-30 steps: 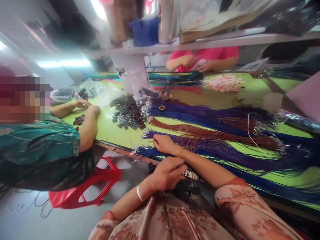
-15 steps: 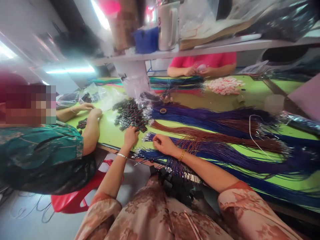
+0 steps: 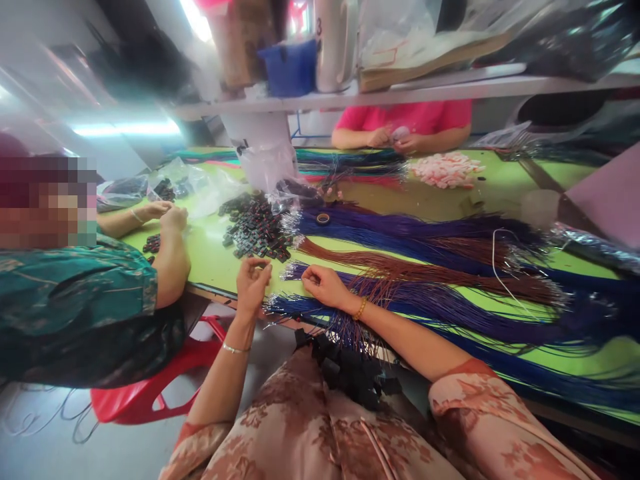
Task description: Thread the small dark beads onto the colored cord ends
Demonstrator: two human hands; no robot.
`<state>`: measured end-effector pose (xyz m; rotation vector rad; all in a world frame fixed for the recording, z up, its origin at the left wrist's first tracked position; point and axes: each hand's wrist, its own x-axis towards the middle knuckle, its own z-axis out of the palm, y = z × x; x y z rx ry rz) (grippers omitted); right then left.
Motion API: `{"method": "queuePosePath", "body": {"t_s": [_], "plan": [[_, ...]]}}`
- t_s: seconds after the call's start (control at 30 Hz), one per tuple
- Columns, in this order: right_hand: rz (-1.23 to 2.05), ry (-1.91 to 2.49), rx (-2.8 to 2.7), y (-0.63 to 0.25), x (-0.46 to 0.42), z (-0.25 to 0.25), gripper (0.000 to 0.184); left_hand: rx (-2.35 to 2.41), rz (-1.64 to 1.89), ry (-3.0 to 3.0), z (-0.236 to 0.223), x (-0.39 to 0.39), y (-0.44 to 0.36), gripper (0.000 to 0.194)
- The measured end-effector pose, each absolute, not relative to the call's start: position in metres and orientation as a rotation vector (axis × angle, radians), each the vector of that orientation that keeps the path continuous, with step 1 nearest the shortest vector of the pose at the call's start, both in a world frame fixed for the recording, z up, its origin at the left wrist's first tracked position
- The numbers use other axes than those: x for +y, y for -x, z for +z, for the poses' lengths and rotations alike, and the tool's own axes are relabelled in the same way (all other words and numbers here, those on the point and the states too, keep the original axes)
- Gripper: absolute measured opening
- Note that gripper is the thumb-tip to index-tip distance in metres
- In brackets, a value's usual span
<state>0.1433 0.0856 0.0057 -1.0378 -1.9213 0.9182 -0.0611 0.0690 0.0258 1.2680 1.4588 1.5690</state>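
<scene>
My left hand (image 3: pixel 254 283) is raised just in front of a heap of small black connector housings (image 3: pixel 255 227). Its thumb and fingers are curled together; what they pinch, if anything, is too small to make out. My right hand (image 3: pixel 324 285) rests over a bundle of purple-blue wires (image 3: pixel 390 299) with silvery terminal ends, its fingers bent in a pinch. Whatever is between those fingers cannot be made out. Beside it runs a bundle of brown wires (image 3: pixel 360 259). Black connector housings with wires attached (image 3: pixel 345 367) hang at the table edge against my lap.
At left a co-worker in a green top (image 3: pixel 75 280) handles small dark parts. Across the table, a person in pink (image 3: pixel 403 123) works near a pile of pale pink pieces (image 3: pixel 447 170). A shelf (image 3: pixel 450 92) crosses above. A tape roll (image 3: pixel 323 218) lies among the wires.
My left hand has come off the black housings, moving back toward me and turning upward with fingers curled. My right hand stays nearly in place over the wires. The view has shifted slightly.
</scene>
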Motion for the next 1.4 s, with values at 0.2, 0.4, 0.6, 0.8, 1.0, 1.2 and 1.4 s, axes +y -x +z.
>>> {"method": "queuePosePath", "body": {"t_s": [0.2,0.4,0.6,0.8,1.0,1.2,1.4], "plan": [[0.859,1.042,-1.905,-0.145,0.083,0.005,0.01,1.118,1.485,-0.786,0.014,0.046,0.025,0.027],[0.859,1.055,-1.911,-0.144,0.079,0.01,0.012,0.926,1.417,-0.659,0.002,0.04,0.016,0.04],[0.824,1.074,-1.937,-0.143,0.078,0.01,0.012,0.916,1.343,-0.561,-0.006,0.039,0.017,0.037],[0.816,1.076,-1.964,-0.143,0.077,0.01,0.01,0.913,1.322,-0.592,-0.006,0.035,0.016,0.04],[0.808,1.088,-1.989,-0.143,0.077,0.011,0.009,0.98,1.294,-0.617,-0.006,0.032,0.016,0.04],[0.756,1.099,-2.027,-0.143,0.076,0.011,0.008,0.986,1.318,-0.625,-0.006,0.031,0.014,0.04],[0.62,1.034,-2.119,-0.143,0.073,0.012,0.007,1.027,1.383,-0.728,-0.008,0.029,0.011,0.041]]}}
